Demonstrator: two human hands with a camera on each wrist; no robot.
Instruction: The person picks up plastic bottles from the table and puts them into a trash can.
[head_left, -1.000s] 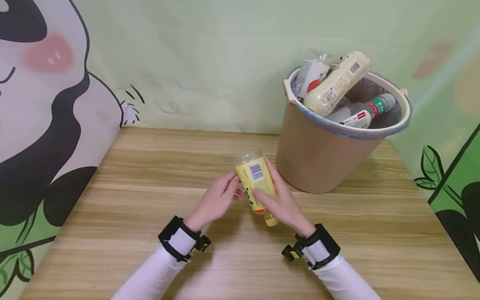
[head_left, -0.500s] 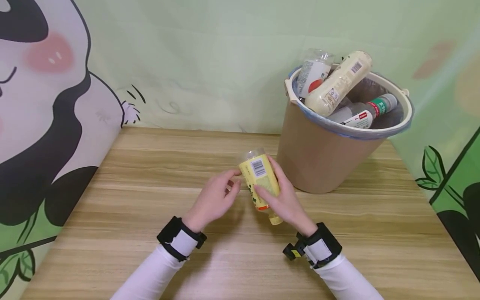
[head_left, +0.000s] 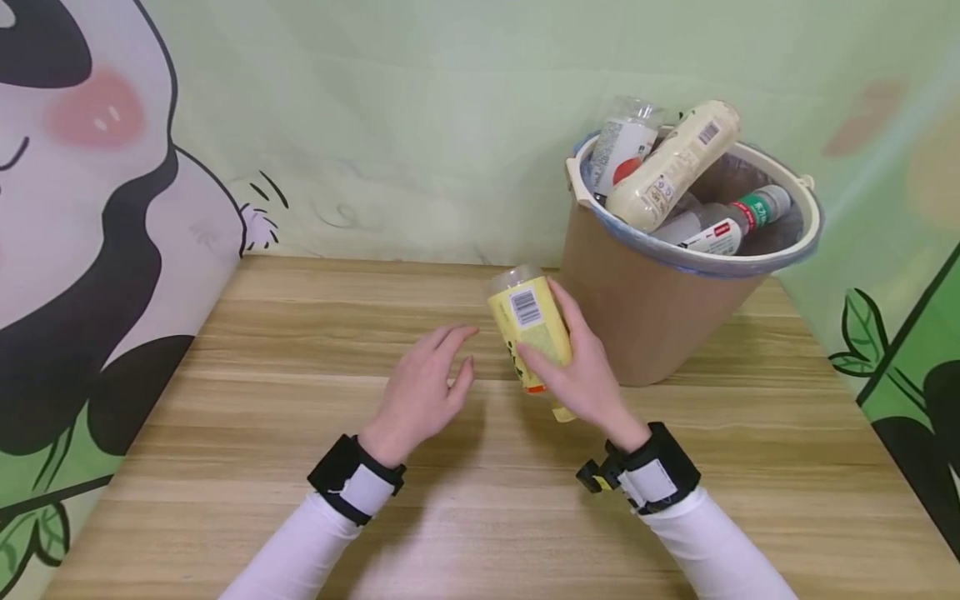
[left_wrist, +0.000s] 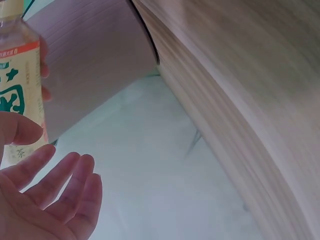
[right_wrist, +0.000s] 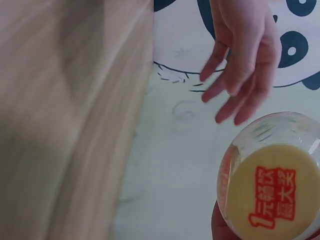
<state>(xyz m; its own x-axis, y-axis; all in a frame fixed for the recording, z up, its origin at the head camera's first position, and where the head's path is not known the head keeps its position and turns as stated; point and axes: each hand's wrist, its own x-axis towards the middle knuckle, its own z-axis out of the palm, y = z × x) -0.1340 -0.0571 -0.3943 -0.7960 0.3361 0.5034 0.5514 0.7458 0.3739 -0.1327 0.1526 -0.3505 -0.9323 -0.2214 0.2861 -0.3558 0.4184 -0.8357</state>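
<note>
My right hand (head_left: 588,379) holds a plastic drink bottle (head_left: 525,308) with a yellow label, its clear base tilted away from me and its yellowish cap (head_left: 562,412) towards me. The thumb lies across the label. Left of the bottle, my left hand (head_left: 423,387) is held apart from it, fingers loosely bent and grasping nothing. In the left wrist view, the bottle (left_wrist: 20,75) shows green characters, beyond the left fingers (left_wrist: 80,200). Through the bottle's round clear base (right_wrist: 272,135) in the right wrist view, red lettering shows on a pale yellow disc.
A brown bin (head_left: 630,308) with a pale rim and a bag liner stands at the back right. Several bottles are in it, among them a cream one (head_left: 675,167) sticking out over the rim. The wooden table (head_left: 300,333) meets a printed backdrop (head_left: 412,150).
The left fingers have come away from the bottle and moved slightly left. My right hand has carried the bottle up and to the right, nearer the bin.
</note>
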